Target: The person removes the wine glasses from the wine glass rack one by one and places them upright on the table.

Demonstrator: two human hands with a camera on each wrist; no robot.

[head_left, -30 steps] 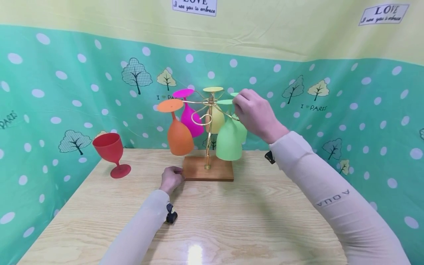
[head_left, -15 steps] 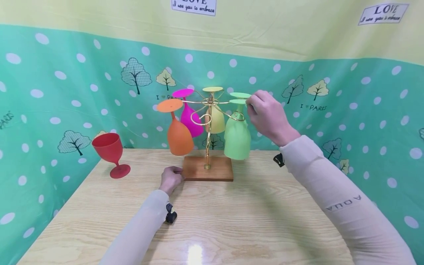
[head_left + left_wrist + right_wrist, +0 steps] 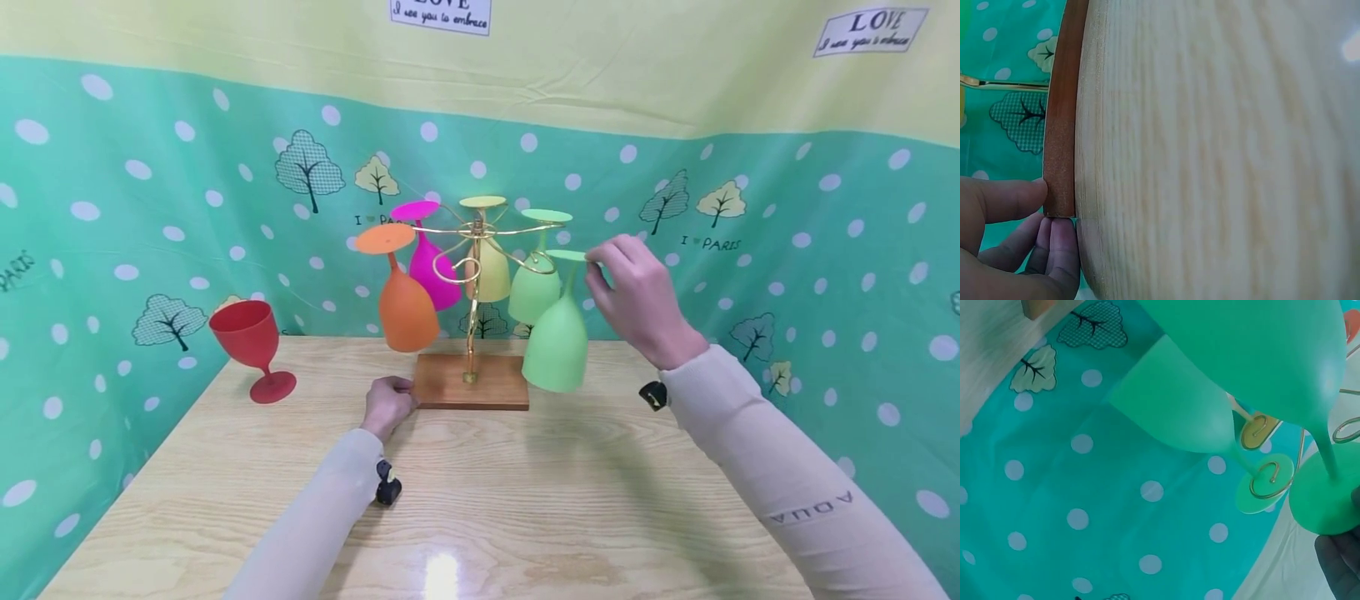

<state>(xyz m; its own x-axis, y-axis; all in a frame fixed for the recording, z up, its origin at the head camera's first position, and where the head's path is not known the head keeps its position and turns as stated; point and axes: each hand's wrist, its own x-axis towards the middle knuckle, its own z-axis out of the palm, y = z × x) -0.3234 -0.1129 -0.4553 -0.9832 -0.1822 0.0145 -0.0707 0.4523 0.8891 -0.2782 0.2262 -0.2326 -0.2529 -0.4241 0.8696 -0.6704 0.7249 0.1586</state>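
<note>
My right hand [image 3: 637, 292] pinches the round foot of a light green goblet [image 3: 557, 346], which hangs upside down just right of the gold wire rack [image 3: 474, 308]. In the right wrist view the fingers [image 3: 1338, 562] are at the edge of that foot. Behind it, a second green goblet [image 3: 534, 292] hangs by its foot from a wire loop. My left hand [image 3: 390, 406] grips the left front corner of the rack's wooden base [image 3: 495, 387]; the left wrist view has thumb and fingers on either side of the base's end [image 3: 1060, 187].
Upside down on the rack hang an orange goblet [image 3: 408, 312], a magenta goblet [image 3: 433, 271] and a yellow goblet [image 3: 489, 271]. A red goblet [image 3: 243, 333] stands upright at the table's left. A patterned curtain [image 3: 600, 100] closes off the back and sides.
The right hand has drawn the green goblet out to the right from the rack and lowered it, uncovering the second green goblet. The left hand stays on the base.
</note>
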